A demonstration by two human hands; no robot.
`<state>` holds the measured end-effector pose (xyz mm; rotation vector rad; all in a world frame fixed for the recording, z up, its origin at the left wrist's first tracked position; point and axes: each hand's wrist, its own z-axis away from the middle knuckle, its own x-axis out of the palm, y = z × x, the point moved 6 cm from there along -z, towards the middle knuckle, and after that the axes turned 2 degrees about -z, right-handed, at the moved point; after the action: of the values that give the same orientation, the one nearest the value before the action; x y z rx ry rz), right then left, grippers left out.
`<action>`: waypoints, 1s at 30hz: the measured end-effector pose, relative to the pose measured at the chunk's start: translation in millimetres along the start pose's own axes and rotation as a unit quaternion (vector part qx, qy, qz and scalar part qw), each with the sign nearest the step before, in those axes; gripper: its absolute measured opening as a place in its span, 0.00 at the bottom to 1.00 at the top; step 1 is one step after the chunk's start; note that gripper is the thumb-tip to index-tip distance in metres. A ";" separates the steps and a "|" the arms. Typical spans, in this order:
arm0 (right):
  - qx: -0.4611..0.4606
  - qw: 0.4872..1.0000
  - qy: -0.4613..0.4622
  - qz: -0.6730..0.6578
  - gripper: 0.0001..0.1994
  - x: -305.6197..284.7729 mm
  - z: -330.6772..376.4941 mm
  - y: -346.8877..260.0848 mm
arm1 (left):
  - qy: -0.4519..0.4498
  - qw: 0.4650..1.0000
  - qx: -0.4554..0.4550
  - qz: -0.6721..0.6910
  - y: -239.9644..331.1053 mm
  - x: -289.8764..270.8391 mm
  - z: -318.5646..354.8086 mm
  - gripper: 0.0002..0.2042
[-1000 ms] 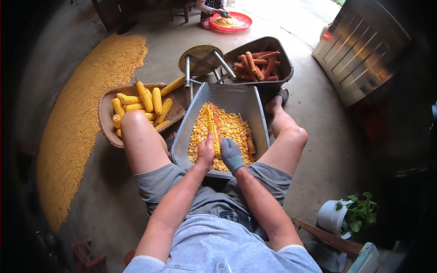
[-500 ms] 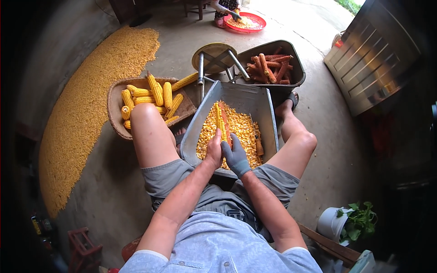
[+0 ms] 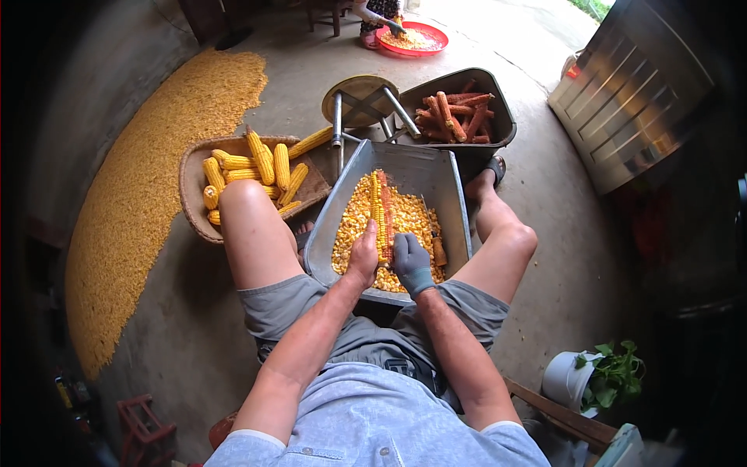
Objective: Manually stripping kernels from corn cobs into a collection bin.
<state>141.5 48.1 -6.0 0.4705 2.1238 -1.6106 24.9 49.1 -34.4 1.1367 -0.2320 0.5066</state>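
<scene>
Step in hand: shelling. Left hand (image 3: 362, 257) bare, right hand (image 3: 410, 262) gloved, both grips closed round cob (image 3: 379, 212), held upright over tray (image 3: 451, 194) of kernels (image 3: 408, 214). Cob part stripped. Next, likely: turn cob, work remaining rows.

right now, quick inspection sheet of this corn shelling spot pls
surface: bare concrete floor with a long spread of loose kernels.
job's things: half-stripped corn cob held over a metal trough of kernels.
clutter: basket of whole cobs; bin of stripped cobs; upturned stool.
grippers: bare left hand and gloved right hand both grip the cob.
cables: nothing seen.
surroundings: another person at a red basin; potted plant.
</scene>
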 end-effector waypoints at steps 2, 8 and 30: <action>0.124 0.988 -0.010 -0.095 0.14 3.7 1.6 3.2 | 0.012 1.000 0.004 0.004 -0.3 -2.8 0.1 0.22; 0.149 0.982 -0.063 -0.093 0.15 19.1 3.4 -3.1 | 0.010 0.994 0.014 -0.104 -4.4 -9.0 1.0 0.25; 0.026 0.998 0.020 -0.046 0.15 9.7 7.6 -14.4 | 0.082 0.996 0.032 0.020 -2.4 -11.8 -7.5 0.23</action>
<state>126.9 37.0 -1.1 0.4315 2.1662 -1.7240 15.3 52.0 -44.5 1.1477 -0.0959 0.6430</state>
